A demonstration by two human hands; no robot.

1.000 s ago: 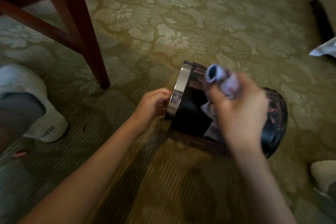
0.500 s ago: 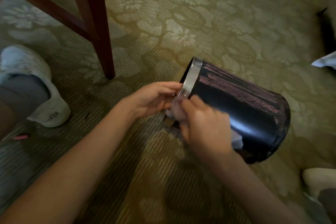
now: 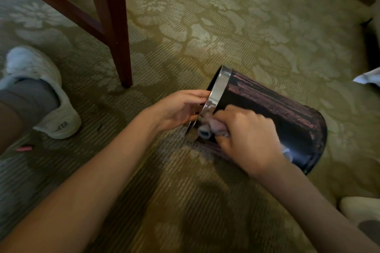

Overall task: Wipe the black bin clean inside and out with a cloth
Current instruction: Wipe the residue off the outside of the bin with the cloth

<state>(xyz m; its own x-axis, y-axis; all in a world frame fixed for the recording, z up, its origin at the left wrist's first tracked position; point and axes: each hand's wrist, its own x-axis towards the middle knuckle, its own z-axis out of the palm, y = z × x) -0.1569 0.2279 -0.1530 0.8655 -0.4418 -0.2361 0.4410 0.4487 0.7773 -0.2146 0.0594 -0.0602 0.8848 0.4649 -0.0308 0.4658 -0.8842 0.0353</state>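
The black bin (image 3: 287, 115) lies on its side on the patterned carpet, its chrome-ringed mouth facing left and its base to the right. My left hand (image 3: 178, 109) grips the chrome rim at the mouth, fingers curled over its edge. My right hand (image 3: 248, 137) holds a bunched pale cloth (image 3: 211, 127) and presses it against the bin's outer wall just beside the rim. A corner of the cloth pokes out behind my right wrist. The bin's inside is hidden from here.
A dark wooden chair leg (image 3: 117, 33) stands just left of and behind the bin. My white shoe (image 3: 45, 96) is at the far left, with a small pink item (image 3: 24, 148) on the carpet near it. A white cloth or paper (image 3: 368, 78) lies at the right edge.
My right hand has come down from above the bin to its side near the rim, carrying the cloth with it. The bin has rolled slightly under my left hand, which keeps its hold.
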